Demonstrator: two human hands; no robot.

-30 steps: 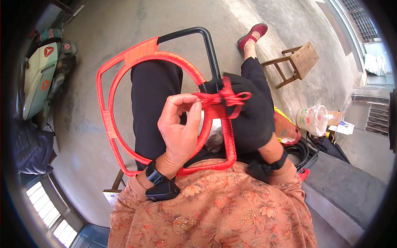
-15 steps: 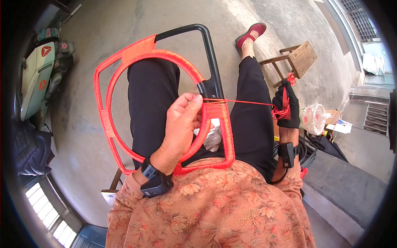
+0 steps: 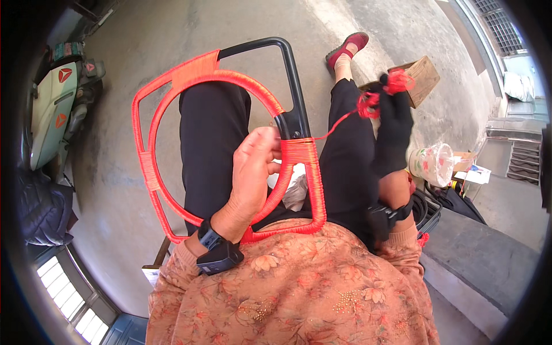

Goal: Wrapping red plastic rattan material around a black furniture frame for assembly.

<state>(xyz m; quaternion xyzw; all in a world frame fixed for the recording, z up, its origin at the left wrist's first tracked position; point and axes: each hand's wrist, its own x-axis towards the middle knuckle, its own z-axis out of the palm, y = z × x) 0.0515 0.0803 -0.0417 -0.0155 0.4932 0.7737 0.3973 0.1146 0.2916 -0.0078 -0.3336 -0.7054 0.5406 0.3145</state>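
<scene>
Across my lap lies a black tubular frame (image 3: 294, 86) with an inner ring. Orange-red cord winding (image 3: 302, 150) covers most of it, while its upper right corner is bare black. My bare left hand (image 3: 251, 167) has thumb and fingers closed at the ring's right side, beside the black joint; the fingertips are partly hidden. In a black glove, my right hand (image 3: 394, 126) is raised to the right of the frame, blurred by motion. It grips a bundle of red cord (image 3: 398, 82), from which a slack strand (image 3: 338, 123) runs to the winding.
A small wooden stool (image 3: 424, 80) stands beyond my right hand. Right of my leg are a clear plastic bag (image 3: 432, 164) and a grey ledge (image 3: 468, 253). A white and green scooter (image 3: 54, 109) and a dark padded jacket (image 3: 45, 204) are at far left.
My right hand has swung up and away from me with the cord bundle. The strand, taut before, now sags. My left hand and the frame have hardly moved.
</scene>
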